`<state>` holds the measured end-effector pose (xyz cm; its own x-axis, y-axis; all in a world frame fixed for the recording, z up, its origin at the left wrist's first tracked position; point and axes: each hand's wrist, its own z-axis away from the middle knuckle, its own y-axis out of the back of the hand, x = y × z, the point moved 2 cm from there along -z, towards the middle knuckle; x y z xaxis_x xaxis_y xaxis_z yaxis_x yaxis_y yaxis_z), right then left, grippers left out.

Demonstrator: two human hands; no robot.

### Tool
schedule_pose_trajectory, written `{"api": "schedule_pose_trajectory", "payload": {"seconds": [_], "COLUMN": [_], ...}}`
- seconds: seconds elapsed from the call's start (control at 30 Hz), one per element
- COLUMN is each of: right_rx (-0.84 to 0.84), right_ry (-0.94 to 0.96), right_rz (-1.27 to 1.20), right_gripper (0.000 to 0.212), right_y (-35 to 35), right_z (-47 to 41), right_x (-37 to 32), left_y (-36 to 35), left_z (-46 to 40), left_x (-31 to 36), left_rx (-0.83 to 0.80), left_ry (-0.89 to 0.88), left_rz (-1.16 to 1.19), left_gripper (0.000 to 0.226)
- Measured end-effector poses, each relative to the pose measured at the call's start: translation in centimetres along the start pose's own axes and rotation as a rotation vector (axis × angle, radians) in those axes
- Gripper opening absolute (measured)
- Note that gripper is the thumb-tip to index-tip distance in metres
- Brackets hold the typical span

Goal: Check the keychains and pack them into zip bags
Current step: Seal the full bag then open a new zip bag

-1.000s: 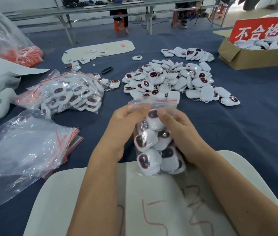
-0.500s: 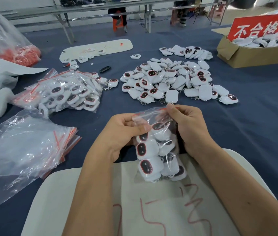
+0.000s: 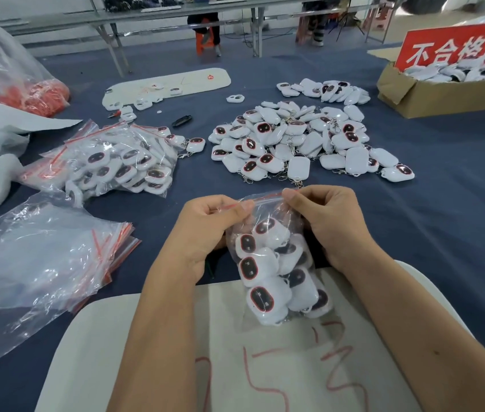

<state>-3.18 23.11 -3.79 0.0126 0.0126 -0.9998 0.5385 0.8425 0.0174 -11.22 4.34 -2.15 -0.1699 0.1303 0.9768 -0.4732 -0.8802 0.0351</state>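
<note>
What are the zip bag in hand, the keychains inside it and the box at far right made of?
Zip bag: thin clear plastic film, glossy; it crinkles and shows its contents, with a red zip strip.
Keychains: apparently smooth white moulded plastic with dark glossy oval insets.
Box: brown corrugated cardboard, matte, with folded flaps.

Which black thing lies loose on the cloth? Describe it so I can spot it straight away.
Start at the big loose pile of white keychains mid-table, then look left toward the heap of filled zip bags. Between them, slightly farther back, lies a small black oblong object, the only all-black item on the blue cloth.
</note>
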Motion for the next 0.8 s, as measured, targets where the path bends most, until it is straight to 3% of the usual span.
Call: {"api": "schedule_pose_trajectory", "payload": {"seconds": [0.1, 0.23, 0.3, 0.37, 0.47, 0.8], "right_rx": [0.011, -0.010, 0.000, 0.004, -0.083, -0.146], "right_ry": [-0.039, -0.017, 0.012, 0.069, 0.180, 0.230], "right_rz": [-0.140, -0.148, -0.115, -0.053, 0.048, 0.115], "right_gripper": [0.022, 0.020, 0.019, 0.017, 0.012, 0.007], "right_y": [0.2, 0.1, 0.1, 0.1, -0.4, -0.8], "right_z": [-0.3, -0.4, -0.4, -0.4, 0.0, 0.4], "right_x": [0.3, 0.6, 0.6, 0.6, 0.4, 0.1], "left_y": [-0.1, 0.1, 0.4, 0.4, -1.0, -1.7], "left_z": [0.0, 0.1, 0.0, -0.2, 0.0, -0.3], "left_x": [0.1, 0.0, 0.0, 0.2, 1.1, 0.5], "left_rx": [0.043, 0.076, 0.117, 0.172, 0.186, 0.110], "left_ry": [-0.015, 0.001, -0.066, -0.225, -0.423, -0.463], "left_rz": [0.048, 0.087, -0.027, -0.286, -0.526, -0.606], "left_gripper": [0.011, 0.021, 0.017, 0.019, 0.015, 0.017]}}
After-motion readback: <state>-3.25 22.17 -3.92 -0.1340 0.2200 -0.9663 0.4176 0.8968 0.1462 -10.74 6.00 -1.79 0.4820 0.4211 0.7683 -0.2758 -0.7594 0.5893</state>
